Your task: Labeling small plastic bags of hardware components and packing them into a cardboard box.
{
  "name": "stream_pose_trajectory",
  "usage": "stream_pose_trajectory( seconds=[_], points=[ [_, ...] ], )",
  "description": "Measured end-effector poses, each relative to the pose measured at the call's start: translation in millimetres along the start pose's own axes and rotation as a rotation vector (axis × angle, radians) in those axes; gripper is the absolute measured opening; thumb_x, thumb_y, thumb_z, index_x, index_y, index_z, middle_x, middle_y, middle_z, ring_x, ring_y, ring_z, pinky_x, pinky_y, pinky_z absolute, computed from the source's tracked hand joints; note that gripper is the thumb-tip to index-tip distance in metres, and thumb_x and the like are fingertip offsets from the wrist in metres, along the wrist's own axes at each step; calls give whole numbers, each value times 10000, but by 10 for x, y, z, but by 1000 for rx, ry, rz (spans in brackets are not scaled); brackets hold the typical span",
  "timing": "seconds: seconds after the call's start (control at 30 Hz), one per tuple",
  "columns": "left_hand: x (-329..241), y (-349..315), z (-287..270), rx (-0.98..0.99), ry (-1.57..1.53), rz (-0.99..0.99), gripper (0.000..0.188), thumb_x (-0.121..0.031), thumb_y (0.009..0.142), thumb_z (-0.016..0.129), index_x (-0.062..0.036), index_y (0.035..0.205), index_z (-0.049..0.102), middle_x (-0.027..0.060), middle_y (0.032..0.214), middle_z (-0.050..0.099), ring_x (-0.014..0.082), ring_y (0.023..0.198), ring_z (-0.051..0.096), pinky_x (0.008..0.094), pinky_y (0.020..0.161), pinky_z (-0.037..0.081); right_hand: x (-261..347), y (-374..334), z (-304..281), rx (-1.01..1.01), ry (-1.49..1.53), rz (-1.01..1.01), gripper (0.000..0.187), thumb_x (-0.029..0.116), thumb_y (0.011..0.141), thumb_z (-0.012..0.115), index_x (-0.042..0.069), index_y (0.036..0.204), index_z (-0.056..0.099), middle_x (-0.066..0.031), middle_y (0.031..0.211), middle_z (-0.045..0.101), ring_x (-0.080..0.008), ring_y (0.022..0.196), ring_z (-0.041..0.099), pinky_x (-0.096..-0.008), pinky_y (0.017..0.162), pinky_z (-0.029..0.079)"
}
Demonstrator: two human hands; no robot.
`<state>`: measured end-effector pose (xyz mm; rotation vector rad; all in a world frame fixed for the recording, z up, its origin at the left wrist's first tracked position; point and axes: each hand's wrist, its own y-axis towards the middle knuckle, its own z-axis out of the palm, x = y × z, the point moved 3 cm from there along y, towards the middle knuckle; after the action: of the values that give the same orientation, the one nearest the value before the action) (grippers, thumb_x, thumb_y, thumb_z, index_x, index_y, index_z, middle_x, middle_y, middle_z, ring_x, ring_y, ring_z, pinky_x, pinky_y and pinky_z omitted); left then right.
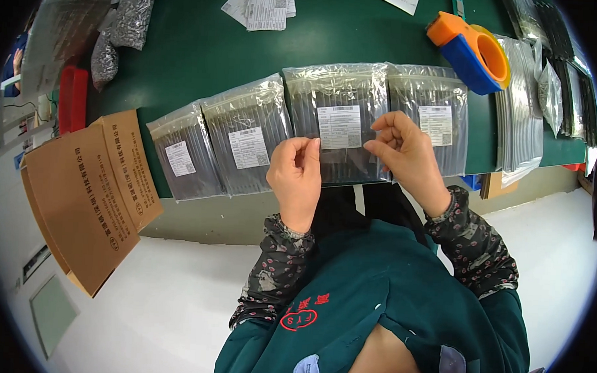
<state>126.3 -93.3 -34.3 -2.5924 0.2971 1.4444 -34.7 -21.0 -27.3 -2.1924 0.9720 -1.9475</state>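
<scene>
Four clear zip bags packed with dark, thin strips lie in a row, each with a white printed label. My left hand (295,180) is closed in a pinch at the lower left corner of the label (340,127) on the third bag (302,97). What its fingertips hold, if anything, is too small to make out. Over the right side of that bag is my right hand (409,158), its fingers bent and the thumb apart from the forefinger, nothing visible between them. The fourth bag (409,91) lies partly beneath it. Further left are the second bag (225,110) and first bag (202,169).
An orange and blue tape dispenser (474,57) touches the fourth bag's upper right corner. Clear-wrapped strips (518,109) are stacked at right. Loose labels (266,8) lie at the far side. An open cardboard box (88,191) stands left, near a red bin (72,100) and bags of small parts (133,16).
</scene>
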Motion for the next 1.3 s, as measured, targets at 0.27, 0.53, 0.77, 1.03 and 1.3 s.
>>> stream_pose_trajectory(
  seconds=[0.27,0.53,0.77,1.03,1.3],
  points=[
    [80,75,55,-51,226,208,132,-116,786,628,-18,757,545,59,674,538,163,569,512,263,537,419,1,105,64,-63,-97,-51,230,42,716,655,-5,885,506,-76,630,576,-121,546,552,-233,515,429],
    [25,99,91,-111,459,357,130,-124,757,642,-59,734,532,41,679,533,225,636,503,332,559,408,-15,149,79,-95,-120,-59,242,46,710,659,5,893,506,-83,626,579,-140,540,563,-242,507,431],
    [34,93,121,-134,529,403,130,-118,743,653,-73,736,531,32,668,522,219,624,492,324,543,406,-52,168,108,-124,-235,-139,256,52,701,663,11,894,500,-97,619,569,-199,537,569,-280,500,435],
    [43,88,148,-111,637,460,157,-111,737,651,-84,741,496,42,667,489,228,634,474,325,530,405,-8,131,189,-176,-410,-261,280,43,694,651,25,919,485,-101,657,549,-265,590,565,-342,522,446],
    [33,95,150,-99,665,405,171,-158,748,641,-98,746,481,42,716,469,231,655,482,334,528,418,39,95,199,-230,-618,-313,315,102,699,665,27,923,456,-103,686,554,-280,652,574,-353,537,445]
  ],
)
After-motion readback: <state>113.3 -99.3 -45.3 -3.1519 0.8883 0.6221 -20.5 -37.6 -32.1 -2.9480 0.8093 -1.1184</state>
